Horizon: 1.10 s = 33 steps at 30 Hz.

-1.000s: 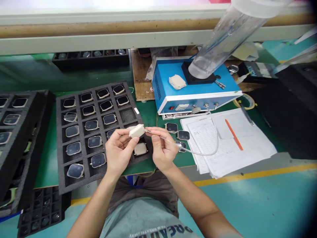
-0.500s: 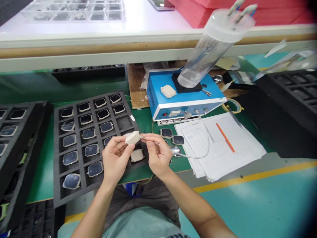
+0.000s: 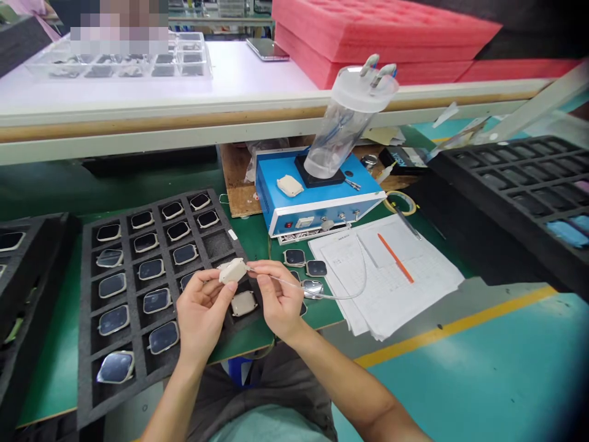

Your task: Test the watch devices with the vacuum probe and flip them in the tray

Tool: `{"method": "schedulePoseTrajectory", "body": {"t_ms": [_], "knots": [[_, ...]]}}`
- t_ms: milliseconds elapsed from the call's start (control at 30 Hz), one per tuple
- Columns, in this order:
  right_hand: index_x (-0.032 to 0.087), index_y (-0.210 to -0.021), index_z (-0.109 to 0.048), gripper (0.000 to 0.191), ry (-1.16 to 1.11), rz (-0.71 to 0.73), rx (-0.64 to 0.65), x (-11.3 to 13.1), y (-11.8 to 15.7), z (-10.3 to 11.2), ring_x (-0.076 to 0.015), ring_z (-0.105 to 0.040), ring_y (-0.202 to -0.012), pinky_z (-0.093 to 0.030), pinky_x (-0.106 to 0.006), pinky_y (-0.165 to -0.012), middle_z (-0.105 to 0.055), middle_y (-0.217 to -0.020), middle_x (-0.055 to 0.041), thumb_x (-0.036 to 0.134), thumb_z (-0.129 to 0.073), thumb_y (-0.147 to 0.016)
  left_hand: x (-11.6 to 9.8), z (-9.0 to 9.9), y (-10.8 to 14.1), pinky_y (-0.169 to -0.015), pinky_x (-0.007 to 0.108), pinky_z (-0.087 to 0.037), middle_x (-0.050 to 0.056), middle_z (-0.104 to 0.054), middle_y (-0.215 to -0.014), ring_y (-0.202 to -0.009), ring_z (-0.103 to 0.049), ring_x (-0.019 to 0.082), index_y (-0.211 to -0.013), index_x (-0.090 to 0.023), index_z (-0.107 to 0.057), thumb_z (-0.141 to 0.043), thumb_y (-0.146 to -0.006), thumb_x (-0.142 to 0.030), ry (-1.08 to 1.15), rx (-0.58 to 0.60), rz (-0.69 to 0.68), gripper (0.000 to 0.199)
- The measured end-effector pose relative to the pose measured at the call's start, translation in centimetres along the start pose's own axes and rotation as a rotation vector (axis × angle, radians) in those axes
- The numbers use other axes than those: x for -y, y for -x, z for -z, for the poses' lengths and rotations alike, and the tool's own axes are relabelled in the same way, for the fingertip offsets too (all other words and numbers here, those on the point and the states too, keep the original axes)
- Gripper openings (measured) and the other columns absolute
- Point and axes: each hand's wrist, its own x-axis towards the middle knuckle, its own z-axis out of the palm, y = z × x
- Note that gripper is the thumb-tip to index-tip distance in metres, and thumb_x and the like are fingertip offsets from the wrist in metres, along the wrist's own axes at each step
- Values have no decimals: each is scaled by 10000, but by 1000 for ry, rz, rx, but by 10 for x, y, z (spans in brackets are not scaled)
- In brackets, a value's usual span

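My left hand (image 3: pixel 205 316) is closed on a cream smartwatch case (image 3: pixel 233 270), pinched at its edge and tilted above the foam tray. From the other side, my right hand (image 3: pixel 281 298) grips the end of a thin pale cord (image 3: pixel 338 297). Its tip meets the case's edge; whether it enters the case I cannot tell. The cord loops over the papers towards the front of a blue box (image 3: pixel 317 205). Below my hands, another cream case (image 3: pixel 243 302) lies in a slot of the black foam tray (image 3: pixel 133 301), which bears several watches with dark screens.
A clear cylinder (image 3: pixel 334 135) stands on the blue box, beside a cream case (image 3: pixel 289 185). Several watches (image 3: pixel 316 268) lie right of my hands, near papers (image 3: pixel 414 301) with an orange stick (image 3: pixel 396 258). Red foam blocks (image 3: pixel 313 49) sit on the shelf, where a person is partly visible.
The camera view has tilted up and shifted, showing more of the shelf and a person behind it. Both hands keep their hold on the watch case and the cord, with little visible movement.
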Motion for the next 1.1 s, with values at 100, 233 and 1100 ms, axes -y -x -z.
{"method": "schedulePoseTrajectory", "body": {"t_ms": [100, 233, 1100], "knots": [[251, -1096, -743, 173, -15, -4, 2, 0, 1, 0, -210, -769, -1036, -682, -394, -880, -776, -1105, -76, 191, -596, -1028, -1, -1, 0, -776, 308, -659, 103, -841, -938, -876, -825, 256, -956, -187, -654, -938, -711, -386, -2, -5, 8, 425], [260, -1106, -738, 170, -22, -38, 7, -1, 3, 1, -218, -760, -1060, -679, -408, -904, -772, -1119, -77, 207, -593, -1033, -2, -2, 0, -787, 298, -656, 95, -837, -899, -883, -824, 253, -937, -178, -666, -939, -699, -395, 10, -19, 19, 422], [259, -1092, -742, 168, -24, -20, -1, 0, -1, -2, -205, -761, -1037, -686, -376, -848, -771, -1094, -75, 207, -594, -1031, 1, 0, -3, -799, 246, -650, 100, -845, -946, -885, -826, 223, -947, -172, -677, -972, -656, -384, 43, -51, 35, 465]]}}
